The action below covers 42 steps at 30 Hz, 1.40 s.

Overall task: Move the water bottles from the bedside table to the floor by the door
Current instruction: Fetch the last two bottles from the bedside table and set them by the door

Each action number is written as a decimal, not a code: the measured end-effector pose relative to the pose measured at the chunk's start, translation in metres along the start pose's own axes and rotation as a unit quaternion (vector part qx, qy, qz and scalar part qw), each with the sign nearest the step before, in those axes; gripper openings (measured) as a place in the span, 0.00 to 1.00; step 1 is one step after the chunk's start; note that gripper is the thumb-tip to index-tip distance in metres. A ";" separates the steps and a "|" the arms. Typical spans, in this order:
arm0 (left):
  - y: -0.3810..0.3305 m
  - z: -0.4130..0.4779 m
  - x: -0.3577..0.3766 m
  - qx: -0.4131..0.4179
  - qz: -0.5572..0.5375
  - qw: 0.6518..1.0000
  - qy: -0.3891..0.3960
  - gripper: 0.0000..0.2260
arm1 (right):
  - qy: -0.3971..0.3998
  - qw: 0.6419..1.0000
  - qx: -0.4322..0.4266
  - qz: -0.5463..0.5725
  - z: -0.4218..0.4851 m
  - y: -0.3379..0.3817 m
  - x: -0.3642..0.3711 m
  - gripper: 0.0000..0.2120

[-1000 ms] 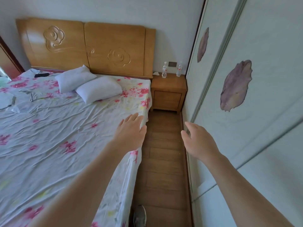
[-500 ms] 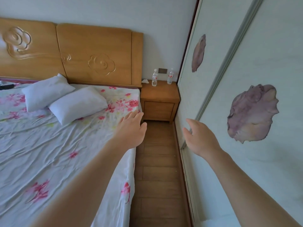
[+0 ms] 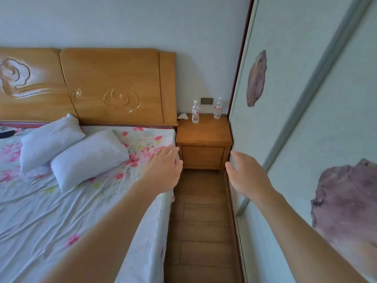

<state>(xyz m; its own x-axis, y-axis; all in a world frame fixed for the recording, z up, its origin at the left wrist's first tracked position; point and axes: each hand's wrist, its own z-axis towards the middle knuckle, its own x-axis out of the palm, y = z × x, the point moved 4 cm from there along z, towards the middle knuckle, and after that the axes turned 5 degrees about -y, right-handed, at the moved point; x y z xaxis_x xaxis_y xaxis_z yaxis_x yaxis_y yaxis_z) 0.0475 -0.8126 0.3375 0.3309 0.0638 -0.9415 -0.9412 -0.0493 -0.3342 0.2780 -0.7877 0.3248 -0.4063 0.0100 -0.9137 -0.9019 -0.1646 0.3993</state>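
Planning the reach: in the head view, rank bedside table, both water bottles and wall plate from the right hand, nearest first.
1. bedside table, ahead of the right hand.
2. left bottle and right bottle, at its back: too close to call.
3. wall plate, behind them.

A floral-sheeted bed [image 3: 61, 217] with a carved wooden headboard [image 3: 110, 86] fills the left, a wooden bedside desk [image 3: 204, 132] stands at centre against the pale wall [image 3: 122, 21], plank floor [image 3: 202, 231] runs below it, and sliding wardrobe doors [image 3: 285, 123] line the right.
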 end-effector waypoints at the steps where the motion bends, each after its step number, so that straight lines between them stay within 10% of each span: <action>1: -0.002 0.015 -0.001 -0.005 0.000 1.000 -0.008 0.23 | 0.001 1.000 -0.010 -0.005 0.017 -0.001 -0.003 0.22; 42: 0.027 0.605 0.057 0.014 0.007 1.000 0.007 0.23 | 0.016 0.998 0.016 -0.060 0.589 -0.069 0.066 0.25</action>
<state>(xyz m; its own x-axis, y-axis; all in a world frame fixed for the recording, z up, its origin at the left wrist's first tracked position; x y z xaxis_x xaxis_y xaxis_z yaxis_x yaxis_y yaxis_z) -0.0004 -0.2072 0.3011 0.3175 0.0497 -0.9470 -0.9475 -0.0221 -0.3189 0.2265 -0.1949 0.2815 -0.2901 -0.0031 -0.9570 -0.9483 -0.1333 0.2879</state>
